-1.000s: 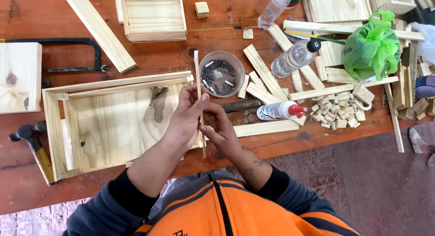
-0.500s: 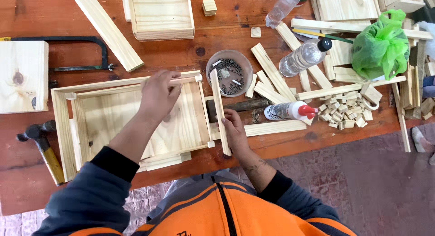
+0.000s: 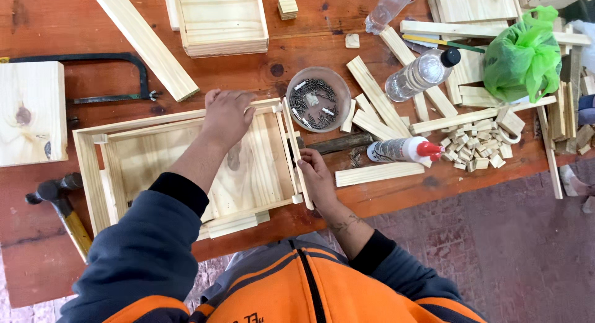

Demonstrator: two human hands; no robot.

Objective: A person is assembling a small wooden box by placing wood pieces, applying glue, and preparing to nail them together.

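Note:
A shallow pale wooden tray frame (image 3: 93, 174) lies on the red-brown workbench in front of me. My left hand (image 3: 226, 115) rests on its far edge, fingers curled over the rail. My right hand (image 3: 316, 174) presses a thin wooden strip (image 3: 296, 143) against the tray's right side. Just beyond the strip stands a round clear tub of nails (image 3: 317, 100). A white glue bottle with a red cap (image 3: 403, 150) lies to the right of my right hand.
A hammer (image 3: 59, 202) lies at the left front edge. A hacksaw (image 3: 93, 75) and a wooden block (image 3: 31, 112) sit at the left. Another wooden tray (image 3: 220, 19) is at the back. Loose slats, small blocks (image 3: 471, 149), plastic bottles and a green bag (image 3: 524, 53) crowd the right.
A second ago both hands held the strip upright in front of me. My left hand has since gone to the tray's far rail, and my right hand has laid the strip against the tray's right side.

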